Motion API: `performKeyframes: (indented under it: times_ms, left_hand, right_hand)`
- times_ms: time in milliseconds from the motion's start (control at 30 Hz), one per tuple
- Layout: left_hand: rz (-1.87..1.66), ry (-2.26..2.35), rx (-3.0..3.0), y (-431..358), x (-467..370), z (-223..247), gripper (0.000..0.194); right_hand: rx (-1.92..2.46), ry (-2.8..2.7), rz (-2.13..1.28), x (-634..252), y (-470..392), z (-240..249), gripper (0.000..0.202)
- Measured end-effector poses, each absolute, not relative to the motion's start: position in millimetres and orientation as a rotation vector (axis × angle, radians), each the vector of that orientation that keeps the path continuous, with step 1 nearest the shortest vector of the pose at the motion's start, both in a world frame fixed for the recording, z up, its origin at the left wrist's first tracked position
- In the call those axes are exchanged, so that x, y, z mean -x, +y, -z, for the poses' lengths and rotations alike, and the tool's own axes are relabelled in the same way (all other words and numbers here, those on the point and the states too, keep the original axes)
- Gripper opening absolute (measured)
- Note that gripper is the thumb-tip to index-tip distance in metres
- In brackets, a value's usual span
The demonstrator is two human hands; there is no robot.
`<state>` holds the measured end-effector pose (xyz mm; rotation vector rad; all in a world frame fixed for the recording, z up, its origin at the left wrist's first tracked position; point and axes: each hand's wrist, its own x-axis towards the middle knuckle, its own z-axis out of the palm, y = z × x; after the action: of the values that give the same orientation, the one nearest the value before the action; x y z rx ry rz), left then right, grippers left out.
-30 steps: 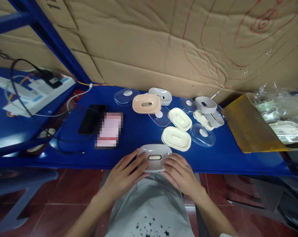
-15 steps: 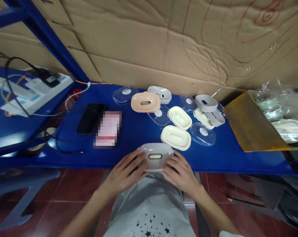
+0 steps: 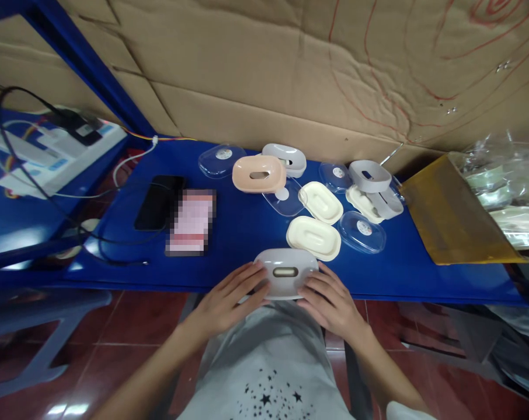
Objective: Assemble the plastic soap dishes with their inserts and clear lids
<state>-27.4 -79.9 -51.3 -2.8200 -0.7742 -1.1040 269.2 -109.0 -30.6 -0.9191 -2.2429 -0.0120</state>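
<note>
Between my left hand [image 3: 233,294] and my right hand [image 3: 332,297] is a pale grey oval soap dish [image 3: 286,258] at the table's front edge. My fingers are closed on its two ends. Something cream-coloured shows through its middle slot. Just beyond lie two cream oval trays, the nearer tray [image 3: 313,239] and the farther tray [image 3: 321,202]. A clear lid [image 3: 361,232] with a round sticker rests to their right. A peach soap dish [image 3: 258,174] partly covers another clear lid [image 3: 284,197], with a grey dish [image 3: 286,153] behind it.
Farther right, grey dishes [image 3: 369,176] lie stacked near a cream tray [image 3: 361,201]. A cardboard box [image 3: 461,227] of wrapped pieces stands at the right. Two phones, a black one [image 3: 157,204] and one with a blurred screen [image 3: 192,221], lie left, near a power strip [image 3: 67,157] with cables.
The view has shifted slightly. My hands still hold the grey soap dish, which now appears a little farther right. The other things on the table lie as before.
</note>
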Motion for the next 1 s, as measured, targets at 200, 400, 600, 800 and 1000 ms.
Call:
performKeyframes:
  times_ms: [200, 400, 600, 800, 1000]
  left_hand:
    - [1.122, -0.761, 2.812, -81, 28, 48, 0.027]
    - [1.118, -0.764, 2.829, -76, 25, 40, 0.023]
    - [1.159, -0.763, 2.888, -69, 26, 44, 0.022]
    - [1.064, -0.662, 2.850, -66, 29, 39, 0.021]
    - [1.024, -0.695, 2.866, -66, 29, 39, 0.021]
  right_hand:
    - [0.892, -2.211, -0.030, -271, -113, 32, 0.028]
    - [0.895, -2.220, -0.051, -274, -114, 40, 0.027]
    - [1.035, -2.279, -0.175, -288, -113, 41, 0.038]
    - [1.027, -2.362, -0.224, -294, -108, 33, 0.043]
    - [1.044, -2.384, -0.223, -292, -107, 33, 0.041]
